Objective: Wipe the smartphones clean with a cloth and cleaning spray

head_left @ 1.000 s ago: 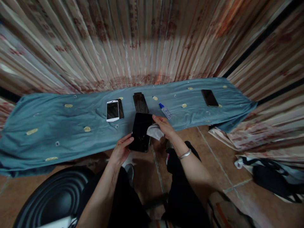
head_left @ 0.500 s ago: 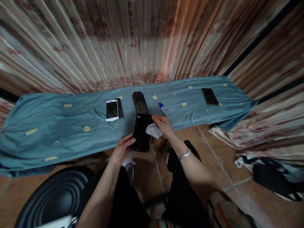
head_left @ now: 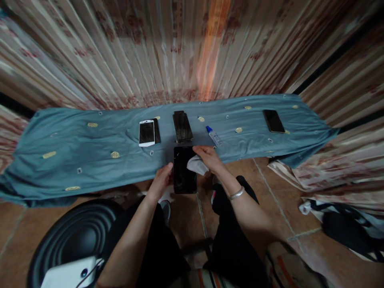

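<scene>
My left hand grips the left edge of a black tablet, which is held above the floor at the front edge of the table. At the tablet's upper right, my right hand is closed on a pale grey cloth that lies partly over the dark screen. Just beyond the tablet, dark phones lie stacked on the blue cloth cover. A clear bottle with a blue cap rests on its side beyond my right hand.
A white phone overlaps a dark one on the left of the blue-covered table. Another black phone lies far right. Curtains hang behind. A round black stool bears a white device at lower left.
The tablet has turned more upright in my view, and my left hand has shifted along its left edge. The cloth stays on the screen's right side. The camera view has shifted slightly.
</scene>
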The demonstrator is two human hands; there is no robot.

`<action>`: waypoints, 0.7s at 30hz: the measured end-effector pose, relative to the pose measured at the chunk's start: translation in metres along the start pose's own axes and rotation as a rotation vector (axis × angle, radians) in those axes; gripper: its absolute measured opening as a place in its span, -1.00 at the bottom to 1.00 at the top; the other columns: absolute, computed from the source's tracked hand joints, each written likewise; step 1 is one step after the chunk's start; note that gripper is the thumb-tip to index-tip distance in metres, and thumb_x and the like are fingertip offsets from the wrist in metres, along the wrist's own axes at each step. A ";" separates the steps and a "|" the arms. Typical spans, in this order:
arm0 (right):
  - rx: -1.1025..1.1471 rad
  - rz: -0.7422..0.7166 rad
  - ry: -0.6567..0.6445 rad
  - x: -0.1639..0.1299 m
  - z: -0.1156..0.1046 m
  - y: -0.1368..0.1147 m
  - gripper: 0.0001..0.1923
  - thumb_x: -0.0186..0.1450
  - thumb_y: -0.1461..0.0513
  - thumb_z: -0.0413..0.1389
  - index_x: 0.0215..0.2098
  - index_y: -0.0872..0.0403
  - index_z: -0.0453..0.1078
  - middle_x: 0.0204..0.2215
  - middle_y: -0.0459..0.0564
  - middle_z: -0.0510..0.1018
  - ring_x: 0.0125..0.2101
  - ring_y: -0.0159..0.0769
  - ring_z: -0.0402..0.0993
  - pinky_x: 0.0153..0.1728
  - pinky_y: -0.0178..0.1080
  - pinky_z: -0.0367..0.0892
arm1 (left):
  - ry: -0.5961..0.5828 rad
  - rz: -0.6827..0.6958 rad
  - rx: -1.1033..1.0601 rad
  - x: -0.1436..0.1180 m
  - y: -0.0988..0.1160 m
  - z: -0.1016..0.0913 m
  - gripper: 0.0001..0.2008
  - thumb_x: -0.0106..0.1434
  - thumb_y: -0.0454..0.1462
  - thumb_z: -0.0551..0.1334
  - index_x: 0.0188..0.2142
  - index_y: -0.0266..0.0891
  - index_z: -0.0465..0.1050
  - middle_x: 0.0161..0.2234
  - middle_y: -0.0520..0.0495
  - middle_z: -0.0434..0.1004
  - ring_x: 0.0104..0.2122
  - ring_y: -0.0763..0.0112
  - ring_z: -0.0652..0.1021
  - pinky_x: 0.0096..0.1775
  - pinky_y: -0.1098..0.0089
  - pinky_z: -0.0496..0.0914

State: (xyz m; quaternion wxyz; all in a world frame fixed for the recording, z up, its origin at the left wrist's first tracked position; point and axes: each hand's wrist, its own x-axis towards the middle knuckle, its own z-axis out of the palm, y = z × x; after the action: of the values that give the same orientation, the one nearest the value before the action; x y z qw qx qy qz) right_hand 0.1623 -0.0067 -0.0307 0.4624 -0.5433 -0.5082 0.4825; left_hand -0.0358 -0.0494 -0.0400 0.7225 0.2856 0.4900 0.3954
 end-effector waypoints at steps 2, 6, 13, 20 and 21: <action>-0.009 0.009 -0.032 -0.001 0.001 0.000 -0.49 0.06 -0.20 0.13 -0.64 0.03 0.23 -0.62 -0.18 0.14 -0.50 -0.41 0.06 -0.46 -0.31 0.04 | 0.037 0.016 0.055 0.005 -0.004 -0.002 -0.51 -0.06 0.14 0.40 -0.46 -0.26 0.57 -0.55 -0.13 0.59 -0.53 0.24 0.57 -0.51 0.35 0.37; -0.019 0.033 -0.097 -0.005 0.006 0.000 -0.50 0.07 -0.19 0.15 -0.61 0.06 0.33 -0.63 -0.19 0.20 -0.49 -0.41 0.11 -0.46 -0.32 0.06 | 0.068 0.133 0.079 0.011 -0.004 -0.004 -0.54 0.00 0.13 0.37 -0.47 -0.26 0.56 -0.53 -0.11 0.58 -0.40 0.17 0.59 -0.43 0.35 0.38; -0.062 0.006 -0.201 -0.012 0.016 0.006 -0.51 0.14 -0.16 0.13 -0.59 0.08 0.34 -0.64 -0.21 0.21 -0.53 -0.43 0.10 -0.47 -0.33 0.03 | 0.169 0.370 0.200 0.009 0.008 -0.002 -0.69 0.09 -0.08 0.37 -0.57 -0.27 0.47 -0.58 0.04 0.44 -0.42 0.39 0.45 -0.30 0.42 0.30; -0.012 0.017 -0.170 -0.010 0.018 0.009 -0.52 0.11 -0.15 0.16 -0.56 0.09 0.43 -0.64 -0.21 0.25 -0.52 -0.42 0.14 -0.45 -0.33 0.07 | 0.130 0.408 0.270 0.011 0.002 -0.004 -0.55 0.14 0.08 0.28 -0.39 -0.32 0.56 -0.43 -0.04 0.58 -0.32 0.30 0.52 -0.16 0.32 0.35; -0.005 0.017 -0.161 -0.009 0.017 0.009 -0.53 0.10 -0.15 0.17 -0.56 0.10 0.44 -0.63 -0.21 0.26 -0.51 -0.42 0.15 -0.44 -0.33 0.08 | 0.129 0.410 0.251 0.013 0.000 -0.004 -0.52 0.14 0.10 0.28 -0.36 -0.32 0.57 -0.40 -0.06 0.60 -0.28 0.27 0.54 -0.12 0.30 0.36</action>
State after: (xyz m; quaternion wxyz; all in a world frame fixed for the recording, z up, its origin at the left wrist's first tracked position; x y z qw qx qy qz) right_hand 0.1457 -0.0163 -0.0406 0.4144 -0.5082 -0.5404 0.5272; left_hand -0.0370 -0.0388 -0.0478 0.5535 0.4405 0.5121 0.4871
